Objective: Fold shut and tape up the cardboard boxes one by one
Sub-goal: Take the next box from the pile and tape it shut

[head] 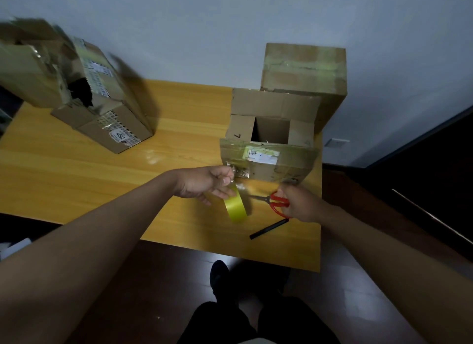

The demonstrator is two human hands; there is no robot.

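An open cardboard box [268, 162] stands on the wooden table [102, 174] right of centre, its flaps spread and its inside dark. My left hand [204, 182] pinches the free end of clear tape near the box's front left corner. The yellow-green tape roll [235, 205] hangs just below that hand. My right hand [299, 203] grips red-handled scissors [277, 201], blades pointing left toward the tape. Behind the open box stands a taller taped box [304, 80].
A torn box [102, 105] with labels lies at the table's back left, another box [25, 69] beside it. A black marker [268, 228] lies near the table's front edge. My legs and dark floor are below. A wall rises behind.
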